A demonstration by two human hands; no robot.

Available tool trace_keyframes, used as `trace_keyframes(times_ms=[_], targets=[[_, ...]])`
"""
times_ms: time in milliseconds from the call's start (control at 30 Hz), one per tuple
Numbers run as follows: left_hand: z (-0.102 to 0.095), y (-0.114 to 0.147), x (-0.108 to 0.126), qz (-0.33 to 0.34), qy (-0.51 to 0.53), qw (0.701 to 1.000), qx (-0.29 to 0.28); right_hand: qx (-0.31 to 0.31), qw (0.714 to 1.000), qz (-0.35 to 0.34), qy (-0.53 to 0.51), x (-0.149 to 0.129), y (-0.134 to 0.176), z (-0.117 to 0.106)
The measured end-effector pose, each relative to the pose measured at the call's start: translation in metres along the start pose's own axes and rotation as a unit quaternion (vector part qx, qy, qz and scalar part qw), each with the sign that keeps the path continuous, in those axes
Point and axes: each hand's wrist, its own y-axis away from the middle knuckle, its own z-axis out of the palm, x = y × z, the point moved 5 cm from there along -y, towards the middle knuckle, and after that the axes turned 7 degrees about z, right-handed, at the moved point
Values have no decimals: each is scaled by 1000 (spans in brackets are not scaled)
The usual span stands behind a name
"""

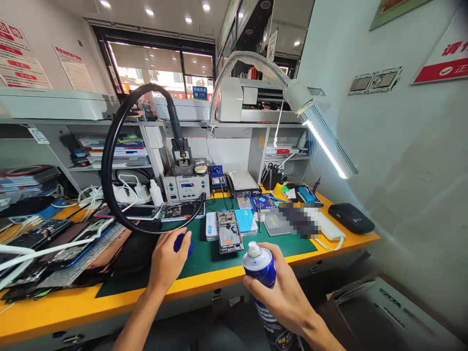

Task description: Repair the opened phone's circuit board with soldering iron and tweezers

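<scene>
In my right hand [283,282] is an aerosol spray can [265,273] with a white nozzle and a blue and black body, held upright in front of the bench edge. My left hand [168,256] has its fingers closed around a round dark blue cap [185,244], low over the green mat [201,261]. Between and beyond my hands lies an opened phone [229,234] with its circuit board and inner frame bare. It rests across a light blue and white box [245,222].
A black hose [106,161] loops up on the left from the rework station [187,186]. A lit lamp [325,141] hangs over the right side. Phone parts [69,241] and cables crowd the left. Tweezers [260,217], a perforated plate [276,223] and a power strip [323,223] lie right.
</scene>
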Motion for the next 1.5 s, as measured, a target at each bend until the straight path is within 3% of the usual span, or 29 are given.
trace_keyframes(times_ms=[133,333,500,633,733,1100,1500], targets=[[14,1,-3,84,-32,995,-47,25,995,-95,28,-13,-17,-16],[7,-11,25,147,-41,988,-3,1,988,-140,59,-26,-42,-36],[44,-42,45,198,-5,980,-31,-32,968,-195,156,-42,-74,-42],[73,-55,42,185,-7,982,-41,-78,948,-192,243,-41,-105,-37],[82,-52,36,161,-8,986,-38,-98,940,-190,265,-38,-125,-29],[90,-42,33,139,-16,988,-65,-169,920,-161,314,-33,-167,-8],[87,-37,31,122,9,991,-60,-137,915,-155,346,-37,-178,7]])
